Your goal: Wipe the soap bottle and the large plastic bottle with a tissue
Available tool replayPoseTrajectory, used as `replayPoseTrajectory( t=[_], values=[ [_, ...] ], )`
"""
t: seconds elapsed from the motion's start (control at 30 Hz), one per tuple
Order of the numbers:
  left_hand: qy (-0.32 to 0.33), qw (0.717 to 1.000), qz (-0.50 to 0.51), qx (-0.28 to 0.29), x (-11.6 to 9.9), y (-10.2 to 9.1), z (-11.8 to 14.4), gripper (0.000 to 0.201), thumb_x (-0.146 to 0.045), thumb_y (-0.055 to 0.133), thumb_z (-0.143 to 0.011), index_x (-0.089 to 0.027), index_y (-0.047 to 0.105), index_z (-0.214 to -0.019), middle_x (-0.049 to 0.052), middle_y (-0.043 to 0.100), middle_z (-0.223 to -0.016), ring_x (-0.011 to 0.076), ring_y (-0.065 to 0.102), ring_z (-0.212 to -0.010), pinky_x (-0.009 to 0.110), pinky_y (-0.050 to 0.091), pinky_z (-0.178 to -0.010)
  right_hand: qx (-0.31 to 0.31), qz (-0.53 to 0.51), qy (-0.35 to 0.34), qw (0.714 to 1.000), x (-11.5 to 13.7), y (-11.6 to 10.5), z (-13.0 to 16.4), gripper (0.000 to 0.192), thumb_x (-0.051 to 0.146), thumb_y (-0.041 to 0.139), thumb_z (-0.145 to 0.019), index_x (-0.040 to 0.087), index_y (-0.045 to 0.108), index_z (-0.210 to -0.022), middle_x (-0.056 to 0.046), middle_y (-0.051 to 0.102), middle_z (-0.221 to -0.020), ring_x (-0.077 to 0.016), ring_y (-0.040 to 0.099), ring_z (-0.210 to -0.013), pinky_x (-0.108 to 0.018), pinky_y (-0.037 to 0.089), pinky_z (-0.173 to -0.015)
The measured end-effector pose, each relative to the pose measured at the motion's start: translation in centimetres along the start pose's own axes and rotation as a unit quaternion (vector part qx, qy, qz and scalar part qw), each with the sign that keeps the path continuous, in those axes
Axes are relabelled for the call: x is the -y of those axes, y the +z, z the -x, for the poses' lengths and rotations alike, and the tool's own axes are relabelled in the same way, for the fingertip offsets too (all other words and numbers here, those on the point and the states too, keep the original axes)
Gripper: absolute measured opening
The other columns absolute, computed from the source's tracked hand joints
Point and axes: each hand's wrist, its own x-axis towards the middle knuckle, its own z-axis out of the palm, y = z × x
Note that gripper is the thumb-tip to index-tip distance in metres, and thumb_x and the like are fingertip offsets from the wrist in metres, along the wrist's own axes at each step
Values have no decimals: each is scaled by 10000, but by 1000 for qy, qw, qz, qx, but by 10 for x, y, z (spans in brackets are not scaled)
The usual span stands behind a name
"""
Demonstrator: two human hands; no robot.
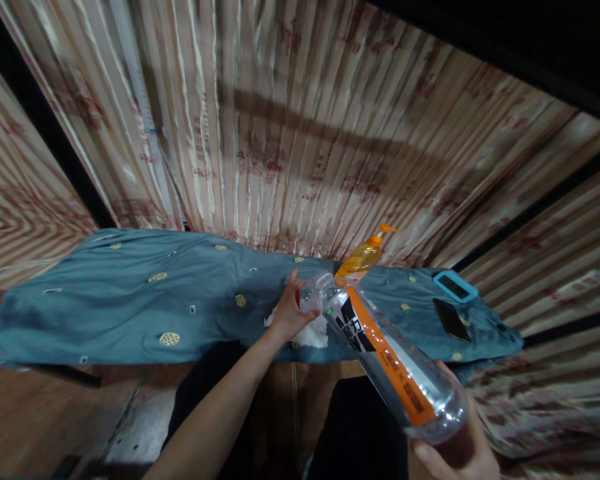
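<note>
My right hand [457,450] grips the base of a clear plastic bottle [385,357] with an orange and black label, tilted so its neck points away from me toward the table. My left hand [291,310] is at the bottle's mouth, fingers around the neck or cap; which one I cannot tell. Just under that hand lies a crumpled white tissue [313,333] on the blue-green cloth [130,300] covering the table.
An orange pump bottle [363,257] stands behind the clear bottle's neck. A device in a light blue case [455,285] and a dark phone [451,320] lie on the cloth at right. Patterned striped curtains [300,133] hang behind the table.
</note>
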Motion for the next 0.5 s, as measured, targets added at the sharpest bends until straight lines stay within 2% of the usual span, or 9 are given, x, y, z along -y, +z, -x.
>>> replayPoseTrajectory(
  t=[0.17,0.3,0.5],
  values=[
    [-5,1000,-3,-1,2,-1,0,1082,-156,793,-561,-214,231,-1484,78,604,-1197,276,595,-1125,482,468,-1012,8,21,-25,999,-2,2,1,935,515,795,-676,263,344,-1456,-78,614,-1319,-299,622,-1171,-333,537,-932],
    [2,1000,-12,-1,4,-1,-1,1087,-166,799,-559,-203,230,-1484,90,600,-1224,285,588,-1139,486,461,-1020,-2,24,-41,999,-4,5,3,951,534,786,-681,229,341,-1464,-108,585,-1359,-344,564,-1242,-393,518,-974],
    [3,1000,-13,-2,5,0,-1,1091,-165,800,-561,-225,217,-1482,69,603,-1208,267,595,-1121,481,452,-1024,-9,4,-19,1000,-6,7,5,1027,537,818,-629,233,320,-1475,-126,576,-1361,-379,553,-1243,-439,518,-964]
  ],
)
